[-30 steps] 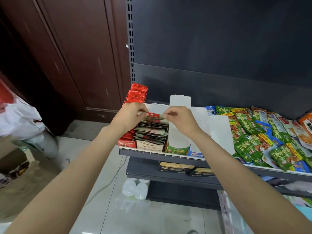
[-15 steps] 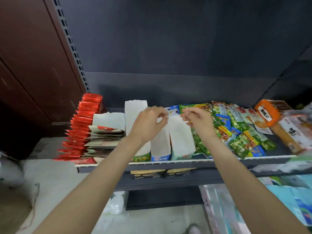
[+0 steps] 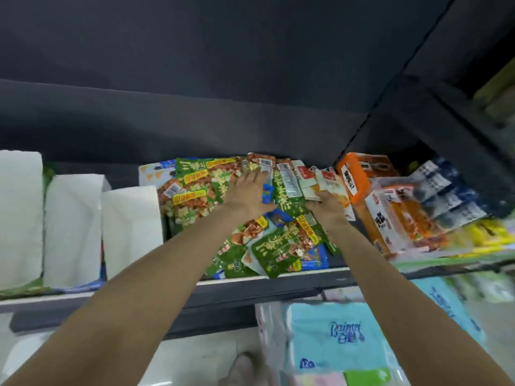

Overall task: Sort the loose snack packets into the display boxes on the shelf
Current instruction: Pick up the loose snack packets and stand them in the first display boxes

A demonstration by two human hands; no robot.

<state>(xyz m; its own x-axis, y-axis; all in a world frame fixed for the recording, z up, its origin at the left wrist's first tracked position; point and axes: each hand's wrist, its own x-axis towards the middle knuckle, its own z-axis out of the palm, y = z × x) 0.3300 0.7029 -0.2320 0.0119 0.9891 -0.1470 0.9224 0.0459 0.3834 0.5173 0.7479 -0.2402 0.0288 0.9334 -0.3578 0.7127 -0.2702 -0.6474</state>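
A heap of loose green snack packets lies on the dark shelf, mixed with some blue ones and white-orange ones. My left hand lies flat on the heap with its fingers stretched over green packets. My right hand rests on the packets beside it, fingers reaching under a white-orange packet; whether it grips anything is hidden. Three white display boxes stand in a row at the left of the shelf, their raised flaps facing me.
Orange packs and blue-white packs crowd the right of the shelf, with yellow ones at its edge. Below the shelf stand light-blue tissue packs. The shelf's dark back panel rises behind everything.
The view has swung right, from the red packets and boxes to the loose heap. Both hands left the white boxes and came down on the packets.
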